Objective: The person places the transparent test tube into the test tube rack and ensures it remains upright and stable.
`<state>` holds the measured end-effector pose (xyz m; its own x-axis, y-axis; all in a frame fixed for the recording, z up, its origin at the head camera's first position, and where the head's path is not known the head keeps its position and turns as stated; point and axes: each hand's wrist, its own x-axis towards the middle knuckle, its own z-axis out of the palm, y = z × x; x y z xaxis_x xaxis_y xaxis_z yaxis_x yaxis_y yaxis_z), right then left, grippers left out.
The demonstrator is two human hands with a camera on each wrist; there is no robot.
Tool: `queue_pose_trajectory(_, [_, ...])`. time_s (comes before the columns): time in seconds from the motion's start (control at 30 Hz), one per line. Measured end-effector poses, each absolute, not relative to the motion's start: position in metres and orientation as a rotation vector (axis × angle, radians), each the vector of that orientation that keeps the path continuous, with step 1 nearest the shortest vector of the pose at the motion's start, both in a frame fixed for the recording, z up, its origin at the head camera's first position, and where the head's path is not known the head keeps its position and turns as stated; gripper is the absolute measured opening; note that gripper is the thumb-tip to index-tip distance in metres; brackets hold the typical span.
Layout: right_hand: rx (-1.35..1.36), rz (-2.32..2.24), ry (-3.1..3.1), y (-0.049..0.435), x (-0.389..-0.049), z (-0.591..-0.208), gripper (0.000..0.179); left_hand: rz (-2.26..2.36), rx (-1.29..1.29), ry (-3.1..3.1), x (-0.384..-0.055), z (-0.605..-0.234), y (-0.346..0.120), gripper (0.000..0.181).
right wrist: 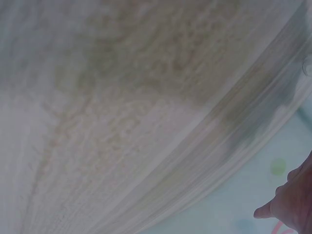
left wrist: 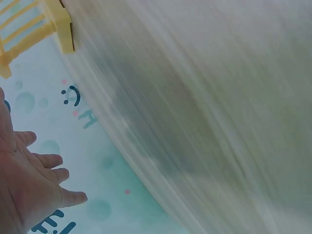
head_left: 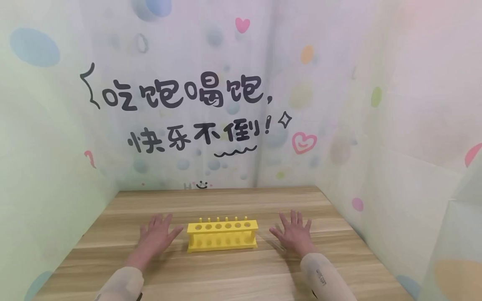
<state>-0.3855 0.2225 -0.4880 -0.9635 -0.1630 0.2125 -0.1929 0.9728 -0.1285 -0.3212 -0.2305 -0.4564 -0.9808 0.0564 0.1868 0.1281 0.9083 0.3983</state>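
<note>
A yellow test tube rack point(head_left: 222, 227) stands on the wooden table between my two hands. Its top bar has a row of round holes, with a row of short pegs behind it. To its left, my left hand point(head_left: 156, 234) is spread with the fingers straight, the thumb towards the rack. My right hand point(head_left: 296, 235) is spread the same way on the other side. Beside the right thumb and wrist lies a slim clear object point(head_left: 279, 246), faint against the wood. In the left wrist view, the rack's end point(left wrist: 61, 27) shows at the upper left.
The wooden table point(head_left: 222, 276) has its far edge against a printed curtain point(head_left: 211, 167) with dark writing and coloured dots. Light curtains point(head_left: 421, 125) close in the right side, and another point(head_left: 49, 146) hangs along the left.
</note>
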Motion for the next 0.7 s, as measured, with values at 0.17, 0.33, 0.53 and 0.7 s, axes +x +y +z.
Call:
queue_pose_trajectory(0.17, [0.262, 0.218, -2.914, 0.222, -0.386, -0.488, 0.083, -0.673, -0.156, -2.889, -0.321, -0.454, -0.227, 0.085])
queue_pose_trajectory(0.33, [0.262, 0.203, -2.913, 0.222, -0.386, -0.489, 0.083, -0.781, -0.163, -2.874, -0.322, -0.452, -0.224, 0.084])
queue_pose_trajectory(0.53, [0.268, 0.187, -2.913, 0.221, -0.386, -0.489, 0.085, -1.046, -0.155, -2.841, -0.322, -0.45, -0.222, 0.083])
queue_pose_trajectory(0.7, [0.276, 0.173, -2.895, 0.221, -0.386, -0.49, 0.084, -1.215, -0.143, -2.822, -0.321, -0.448, -0.218, 0.082])
